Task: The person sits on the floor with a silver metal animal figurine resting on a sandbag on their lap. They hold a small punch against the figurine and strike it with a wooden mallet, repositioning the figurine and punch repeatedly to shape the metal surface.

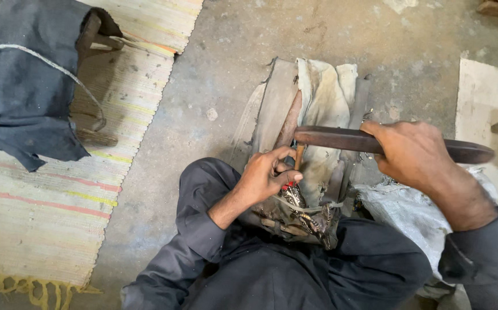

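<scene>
My right hand [412, 155] clenched around long dark wooden bar [340, 139], its far end over my left hand. My left hand [266, 175] pinches thin brown wooden-handled tool [299, 156] upright, just under the bar's tip. Dirty pale cloth-wrapped block [323, 97] directly beyond both grips.

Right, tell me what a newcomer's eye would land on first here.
First, the long dark wooden bar at centre right, gripped by the right hand and held level over a pale cloth-covered block on the concrete floor. Beneath its end, the left hand pinches a thin upright tool between its fingers above a patterned piece in the lap. On the left lies a striped woven mat with a dark cloth on it.
</scene>
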A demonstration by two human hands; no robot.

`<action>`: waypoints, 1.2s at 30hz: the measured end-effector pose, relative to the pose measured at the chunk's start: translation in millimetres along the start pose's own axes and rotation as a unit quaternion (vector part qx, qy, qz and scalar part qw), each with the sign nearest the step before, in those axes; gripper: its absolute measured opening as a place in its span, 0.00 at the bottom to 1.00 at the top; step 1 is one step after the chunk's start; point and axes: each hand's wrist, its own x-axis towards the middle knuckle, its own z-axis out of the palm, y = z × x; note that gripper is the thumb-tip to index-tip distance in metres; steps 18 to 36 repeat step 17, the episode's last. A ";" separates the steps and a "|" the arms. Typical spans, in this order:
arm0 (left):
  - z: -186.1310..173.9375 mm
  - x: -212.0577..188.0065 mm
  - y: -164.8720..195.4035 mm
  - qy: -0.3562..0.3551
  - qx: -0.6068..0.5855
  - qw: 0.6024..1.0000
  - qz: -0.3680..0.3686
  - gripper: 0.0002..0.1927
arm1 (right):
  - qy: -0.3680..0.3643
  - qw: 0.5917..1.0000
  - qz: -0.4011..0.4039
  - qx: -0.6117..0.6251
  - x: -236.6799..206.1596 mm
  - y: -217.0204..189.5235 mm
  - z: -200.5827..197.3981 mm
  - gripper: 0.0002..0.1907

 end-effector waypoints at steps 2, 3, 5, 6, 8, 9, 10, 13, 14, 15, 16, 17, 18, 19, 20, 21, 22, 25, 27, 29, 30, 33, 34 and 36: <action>0.2 2.0 0.5 -0.006 0.009 1.000 0.003 0.23 | -0.007 0.998 -0.006 -0.055 -0.9 -1.1 1.2 0.22; 1.0 1.6 0.8 -0.007 0.022 1.000 0.004 0.22 | 0.006 1.000 0.012 0.002 -3.6 1.4 0.7 0.19; 2.0 0.8 1.1 -0.007 0.025 1.000 -0.010 0.21 | 0.033 0.993 0.035 0.111 -1.6 5.9 -3.4 0.19; 2.0 0.2 1.1 -0.011 0.015 1.000 -0.024 0.21 | 0.032 0.997 0.009 0.064 -0.7 3.5 -2.5 0.21; -1.4 3.1 1.6 -0.015 0.021 0.999 -0.026 0.21 | 0.034 0.999 -0.028 -0.026 -4.1 -1.5 1.1 0.29; -1.1 3.1 2.2 -0.014 0.031 0.999 -0.018 0.21 | 0.037 0.999 0.007 0.021 -6.1 -0.7 1.6 0.26; 0.8 1.8 2.4 -0.008 0.039 0.999 -0.013 0.21 | 0.037 0.996 0.038 0.065 -7.0 1.5 0.7 0.23; 1.6 0.7 0.3 0.005 0.001 1.000 0.017 0.24 | 0.027 1.000 0.006 0.011 -5.7 -1.5 0.8 0.26; 0.3 0.7 -0.4 0.003 0.001 1.000 0.009 0.23 | 0.026 0.999 -0.019 -0.036 -6.2 -2.5 1.7 0.29; -0.4 1.7 -0.5 -0.002 0.001 1.000 0.003 0.22 | 0.036 0.999 -0.002 -0.004 -5.3 -1.4 1.2 0.26; 1.1 1.4 -0.8 -0.008 -0.002 1.000 -0.005 0.21 | 0.042 0.999 0.016 0.027 -5.5 0.6 1.0 0.23; 3.1 0.6 -2.2 -0.017 0.006 1.000 -0.018 0.21 | 0.044 0.997 0.029 0.055 -6.1 1.8 1.6 0.20; 3.1 0.6 -2.2 -0.017 0.006 1.000 -0.018 0.21 | 0.044 0.997 0.029 0.055 -6.1 1.8 1.6 0.20; 3.1 0.6 -2.2 -0.017 0.006 1.000 -0.018 0.21 | 0.044 0.997 0.029 0.055 -6.1 1.8 1.6 0.20; 3.1 0.6 -2.2 -0.017 0.006 1.000 -0.018 0.21 | 0.044 0.997 0.029 0.055 -6.1 1.8 1.6 0.20; 3.1 0.6 -2.2 -0.017 0.006 1.000 -0.018 0.21 | 0.044 0.997 0.029 0.055 -6.1 1.8 1.6 0.20; 3.1 0.6 -2.2 -0.017 0.006 1.000 -0.018 0.21 | 0.044 0.997 0.029 0.055 -6.1 1.8 1.6 0.20; 3.1 0.6 -2.2 -0.017 0.006 1.000 -0.018 0.21 | 0.044 0.997 0.029 0.055 -6.1 1.8 1.6 0.20; 3.1 0.6 -2.2 -0.017 0.006 1.000 -0.018 0.21 | 0.044 0.997 0.029 0.055 -6.1 1.8 1.6 0.20; 3.1 0.6 -2.2 -0.017 0.006 1.000 -0.018 0.21 | 0.044 0.997 0.029 0.055 -6.1 1.8 1.6 0.20; 3.1 0.6 -2.2 -0.017 0.006 1.000 -0.018 0.21 | 0.044 0.997 0.029 0.055 -6.1 1.8 1.6 0.20; 3.1 0.6 -2.2 -0.017 0.006 1.000 -0.018 0.21 | 0.044 0.997 0.029 0.055 -6.1 1.8 1.6 0.20; 3.1 0.6 -2.2 -0.017 0.006 1.000 -0.018 0.21 | 0.044 0.997 0.029 0.055 -6.1 1.8 1.6 0.20; 3.1 0.6 -2.2 -0.017 0.006 1.000 -0.018 0.21 | 0.044 0.997 0.029 0.055 -6.1 1.8 1.6 0.20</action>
